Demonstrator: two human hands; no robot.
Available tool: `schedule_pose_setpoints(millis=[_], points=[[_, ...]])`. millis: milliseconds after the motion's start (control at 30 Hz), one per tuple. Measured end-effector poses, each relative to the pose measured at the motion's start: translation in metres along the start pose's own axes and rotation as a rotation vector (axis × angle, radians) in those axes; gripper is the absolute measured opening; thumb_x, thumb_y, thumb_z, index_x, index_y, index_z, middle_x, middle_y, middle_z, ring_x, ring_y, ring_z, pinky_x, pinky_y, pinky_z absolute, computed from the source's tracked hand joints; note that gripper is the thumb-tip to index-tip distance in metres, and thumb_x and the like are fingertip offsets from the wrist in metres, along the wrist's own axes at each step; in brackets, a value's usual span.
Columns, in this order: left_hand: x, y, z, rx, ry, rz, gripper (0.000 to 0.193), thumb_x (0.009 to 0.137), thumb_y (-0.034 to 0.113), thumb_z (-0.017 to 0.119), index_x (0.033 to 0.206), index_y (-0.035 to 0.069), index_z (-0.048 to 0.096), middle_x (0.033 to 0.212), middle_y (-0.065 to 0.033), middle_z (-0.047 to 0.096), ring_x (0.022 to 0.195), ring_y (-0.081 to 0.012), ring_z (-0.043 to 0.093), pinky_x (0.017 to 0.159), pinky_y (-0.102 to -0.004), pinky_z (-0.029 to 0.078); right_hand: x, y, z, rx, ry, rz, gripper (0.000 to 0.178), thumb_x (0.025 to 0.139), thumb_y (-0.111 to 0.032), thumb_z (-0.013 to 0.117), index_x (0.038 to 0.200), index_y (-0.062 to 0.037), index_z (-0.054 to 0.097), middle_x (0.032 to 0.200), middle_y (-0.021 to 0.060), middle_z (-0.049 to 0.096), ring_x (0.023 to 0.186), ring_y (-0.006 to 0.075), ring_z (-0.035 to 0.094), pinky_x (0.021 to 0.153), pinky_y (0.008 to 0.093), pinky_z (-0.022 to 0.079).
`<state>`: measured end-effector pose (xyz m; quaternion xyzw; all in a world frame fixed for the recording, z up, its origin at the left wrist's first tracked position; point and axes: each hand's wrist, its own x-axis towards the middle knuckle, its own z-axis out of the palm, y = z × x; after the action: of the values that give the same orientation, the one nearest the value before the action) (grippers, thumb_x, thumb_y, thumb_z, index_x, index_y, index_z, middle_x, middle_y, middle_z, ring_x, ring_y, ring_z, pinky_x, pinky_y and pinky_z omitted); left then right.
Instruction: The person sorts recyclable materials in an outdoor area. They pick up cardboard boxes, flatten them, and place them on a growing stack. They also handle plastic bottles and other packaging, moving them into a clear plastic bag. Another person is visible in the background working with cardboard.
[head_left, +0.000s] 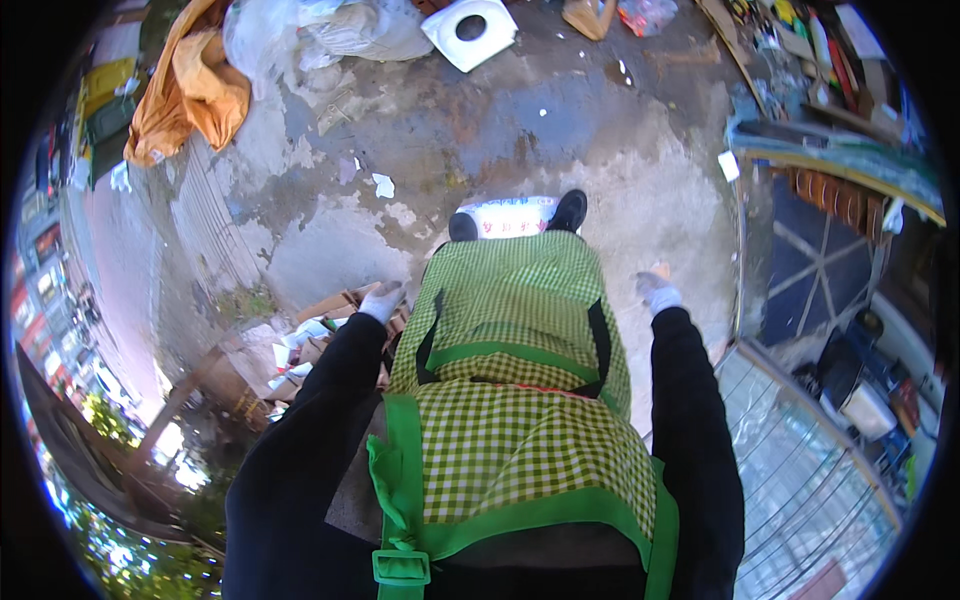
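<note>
My left hand [381, 300], in a pale glove, hangs beside the apron with its fingers loosely out and nothing visible in it. Behind and below it lies a heap of cardboard and paper scraps [300, 350]; I cannot tell that it touches them. On the other side, my right hand [658, 292], also in a pale glove, hangs apart from the apron, fingers loosely apart, with no held thing visible. A green checked apron [530, 440] with green straps covers my front. Between my dark shoes [569, 211] shows a bright white printed sheet [508, 216], partly hidden by the apron.
Ahead lie an orange sack [205, 95], clear plastic sheeting [350, 30] and a white square piece with a round hole [490, 42]. Worn, patchy concrete [330, 240] spreads around me. Mixed scrap [820, 60] is at far right, a wire-framed bin [800, 470] at near right.
</note>
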<state>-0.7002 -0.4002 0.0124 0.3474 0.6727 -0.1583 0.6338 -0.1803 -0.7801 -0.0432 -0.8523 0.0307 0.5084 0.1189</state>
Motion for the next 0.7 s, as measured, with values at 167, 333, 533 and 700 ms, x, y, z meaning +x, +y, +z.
schedule_pose_setpoints(millis=[167,333,533,700], points=[[-0.010,0.059,0.029,0.421,-0.294,0.225,0.044,0.097,0.021,0.064,0.133,-0.003,0.058,0.116,-0.0095,0.070,0.102,-0.0185,0.064,0.090,-0.0302,0.050,-0.067,0.024,-0.025,0.405,0.137,-0.120,0.031,0.096,-0.017,0.063,0.126,-0.0107,0.068,0.102,0.0034,0.071,0.084,0.0153,0.067,0.067,0.0312,0.053],[0.004,0.096,-0.014,0.151,-0.221,0.257,0.037,0.099,0.022,0.064,0.133,0.009,0.059,0.114,-0.0036,0.071,0.098,-0.0146,0.067,0.081,-0.0301,0.052,-0.154,0.061,0.064,0.739,0.139,-0.023,0.033,0.095,-0.012,0.063,0.128,-0.0063,0.065,0.105,0.0062,0.072,0.083,0.0168,0.069,0.063,0.0297,0.054],[0.031,0.033,-0.096,0.100,-0.019,0.009,0.025,0.095,0.018,0.068,0.118,0.008,0.066,0.088,-0.0006,0.069,0.071,-0.0126,0.064,0.056,-0.0285,0.048,-0.225,0.155,0.200,0.568,-0.429,0.146,0.049,0.090,-0.031,0.071,0.130,-0.0022,0.064,0.125,0.0149,0.069,0.116,0.0243,0.064,0.102,0.0346,0.047],[0.036,-0.031,-0.129,0.174,-0.025,-0.132,0.009,0.097,0.017,0.064,0.101,0.009,0.064,0.073,-0.0001,0.058,0.053,-0.0114,0.052,0.046,-0.0257,0.041,-0.208,0.181,0.194,-0.056,-0.195,0.071,0.040,0.090,-0.027,0.070,0.125,-0.0079,0.068,0.114,0.0148,0.073,0.105,0.0236,0.068,0.094,0.0356,0.051]])
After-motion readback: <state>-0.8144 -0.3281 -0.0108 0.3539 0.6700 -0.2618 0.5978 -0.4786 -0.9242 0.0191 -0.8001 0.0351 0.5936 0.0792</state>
